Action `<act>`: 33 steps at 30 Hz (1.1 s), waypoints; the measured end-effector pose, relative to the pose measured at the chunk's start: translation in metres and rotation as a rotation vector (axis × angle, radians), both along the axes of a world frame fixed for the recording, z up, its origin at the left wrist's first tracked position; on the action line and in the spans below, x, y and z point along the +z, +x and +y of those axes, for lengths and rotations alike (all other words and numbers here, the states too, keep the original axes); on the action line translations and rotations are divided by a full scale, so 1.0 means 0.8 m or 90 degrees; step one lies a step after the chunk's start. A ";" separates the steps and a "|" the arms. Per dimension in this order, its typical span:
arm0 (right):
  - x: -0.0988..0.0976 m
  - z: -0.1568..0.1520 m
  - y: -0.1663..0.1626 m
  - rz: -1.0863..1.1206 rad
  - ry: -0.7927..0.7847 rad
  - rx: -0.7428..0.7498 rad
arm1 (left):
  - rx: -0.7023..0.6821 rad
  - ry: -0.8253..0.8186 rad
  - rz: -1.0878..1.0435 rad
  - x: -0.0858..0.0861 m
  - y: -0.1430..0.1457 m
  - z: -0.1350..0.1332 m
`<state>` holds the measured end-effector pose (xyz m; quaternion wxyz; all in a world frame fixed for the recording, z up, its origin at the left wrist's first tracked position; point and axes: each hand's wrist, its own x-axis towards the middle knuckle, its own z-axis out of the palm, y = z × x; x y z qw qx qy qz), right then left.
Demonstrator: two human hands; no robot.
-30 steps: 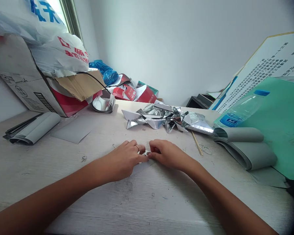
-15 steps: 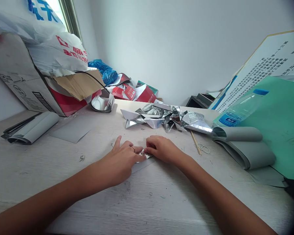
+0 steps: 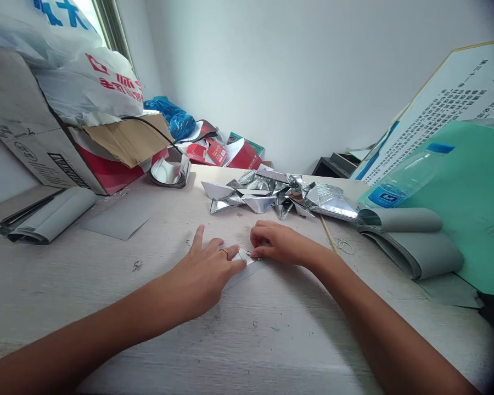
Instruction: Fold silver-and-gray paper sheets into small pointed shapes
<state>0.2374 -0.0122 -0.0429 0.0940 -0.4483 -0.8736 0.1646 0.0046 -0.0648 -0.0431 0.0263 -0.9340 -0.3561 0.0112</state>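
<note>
I am pressing my left hand (image 3: pixel 208 269) flat, fingers spread, on the foil piece (image 3: pixel 247 271) lying between both hands. My right hand (image 3: pixel 278 244), fingers curled, is pinching its edge. Beyond them, folded foil shapes (image 3: pixel 271 195) are lying piled.

Beyond the right hand (image 3: pixel 278 244) the foil pile (image 3: pixel 271 195) is blocking the far side, grey rolled sheets (image 3: pixel 415 247) are crowding the right, and bare tabletop (image 3: pixel 251 340) is lying open nearer.

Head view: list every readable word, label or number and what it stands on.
None reads clearly.
White plastic bag: blue characters cut off by the frame, red ones illegible.
Leaning board: printed lines too small.
Water bottle label: blurred.
Cardboard box: barcode, print too small.
</note>
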 end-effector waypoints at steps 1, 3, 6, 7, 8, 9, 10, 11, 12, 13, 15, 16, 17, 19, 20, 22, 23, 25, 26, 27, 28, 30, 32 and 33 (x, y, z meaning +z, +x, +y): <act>0.000 0.001 0.003 0.001 -0.004 -0.001 | -0.003 0.000 0.001 0.000 -0.001 0.001; 0.000 0.003 0.009 0.002 -0.004 -0.005 | -0.006 -0.002 0.010 0.000 -0.002 0.001; -0.001 0.004 0.015 -0.004 -0.001 -0.008 | -0.006 -0.009 0.023 0.002 -0.003 0.001; 0.000 0.004 0.016 -0.006 -0.002 -0.007 | -0.005 -0.011 0.020 0.002 -0.004 0.001; 0.000 0.004 0.017 -0.007 -0.006 -0.005 | -0.006 -0.013 0.013 0.002 -0.004 0.001; 0.001 0.003 0.018 -0.005 -0.011 -0.003 | -0.009 -0.015 0.003 0.002 -0.005 0.002; 0.002 0.002 0.019 0.000 -0.016 0.001 | -0.014 -0.015 -0.008 0.001 -0.007 0.003; 0.003 0.001 0.021 0.005 -0.021 0.006 | -0.019 -0.016 -0.019 0.001 -0.008 0.005; 0.004 0.000 0.022 0.010 -0.026 0.009 | -0.024 -0.019 -0.029 0.001 -0.010 0.006; 0.004 -0.001 0.024 0.017 -0.029 0.008 | -0.028 -0.023 -0.039 0.001 -0.011 0.008; 0.005 -0.003 0.027 0.030 -0.029 -0.011 | -0.025 -0.033 -0.062 0.001 -0.012 0.010; 0.004 -0.004 0.029 0.036 -0.025 -0.024 | -0.021 -0.035 -0.074 0.002 -0.012 0.011; 0.004 -0.005 0.030 0.041 -0.016 -0.036 | -0.016 -0.033 -0.085 0.002 -0.011 0.011; 0.002 -0.005 0.032 0.039 0.010 -0.050 | -0.006 -0.027 -0.101 0.003 -0.009 0.012; 0.001 -0.005 0.033 0.033 0.025 -0.053 | -0.007 -0.025 -0.110 0.003 -0.008 0.012; 0.000 -0.006 0.032 0.017 0.055 -0.058 | -0.027 -0.018 -0.129 0.001 -0.008 0.014; 0.000 -0.007 0.031 0.009 0.068 -0.060 | -0.042 -0.013 -0.133 0.000 -0.009 0.015; 0.002 -0.011 0.027 -0.002 0.093 -0.059 | -0.065 -0.009 -0.130 -0.003 -0.011 0.017; 0.003 -0.013 0.025 -0.004 0.105 -0.058 | -0.066 -0.012 -0.127 -0.005 -0.012 0.018; 0.003 -0.015 0.023 -0.001 0.115 -0.055 | -0.064 -0.019 -0.126 -0.006 -0.014 0.020; 0.003 -0.017 0.022 0.006 0.124 -0.052 | -0.061 -0.026 -0.128 -0.007 -0.015 0.021; 0.002 -0.017 0.021 0.028 0.137 -0.043 | -0.062 -0.031 -0.136 -0.006 -0.016 0.022; -0.001 -0.014 0.022 0.050 0.145 -0.035 | -0.065 -0.033 -0.140 -0.004 -0.014 0.021; -0.003 -0.012 0.024 0.057 0.151 -0.036 | -0.065 -0.039 -0.141 -0.002 -0.013 0.021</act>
